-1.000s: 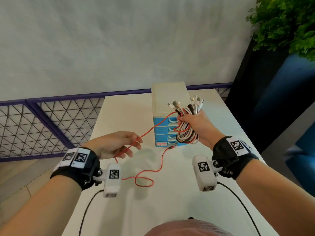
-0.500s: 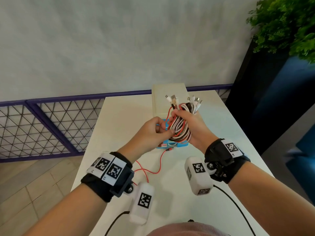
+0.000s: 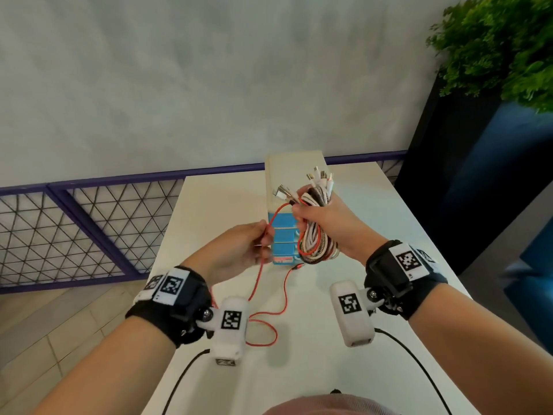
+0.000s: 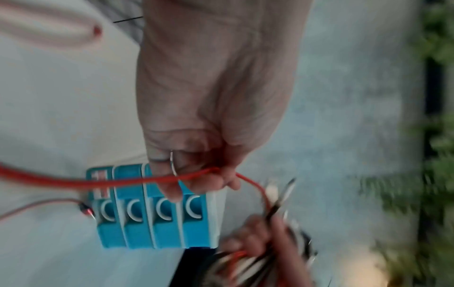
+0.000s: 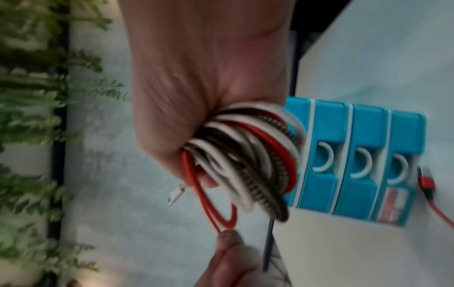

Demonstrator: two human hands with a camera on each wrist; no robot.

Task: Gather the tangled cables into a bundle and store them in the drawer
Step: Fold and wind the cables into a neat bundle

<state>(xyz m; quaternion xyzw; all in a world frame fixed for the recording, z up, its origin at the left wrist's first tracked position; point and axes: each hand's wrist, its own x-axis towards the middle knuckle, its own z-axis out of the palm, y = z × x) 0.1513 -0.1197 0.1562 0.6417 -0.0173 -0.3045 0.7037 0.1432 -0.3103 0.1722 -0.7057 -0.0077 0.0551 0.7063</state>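
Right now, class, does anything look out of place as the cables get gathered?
Yes: the red cable trails loose across the table in slack loops, outside the bundle gripped by the right hand. The left hand pinches it.

Indoor office or lounge corner: white table [image 3: 209, 211] against grey wall [image 3: 209, 85], purple mesh railing [image 3: 89, 223], tiled floor [image 3: 59, 319], potted plant [image 3: 502, 46] past table's far right corner

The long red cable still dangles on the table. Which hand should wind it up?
Probably the left hand: it already pinches the thin red cable, while the right hand is full, gripping the coiled cable bundle.
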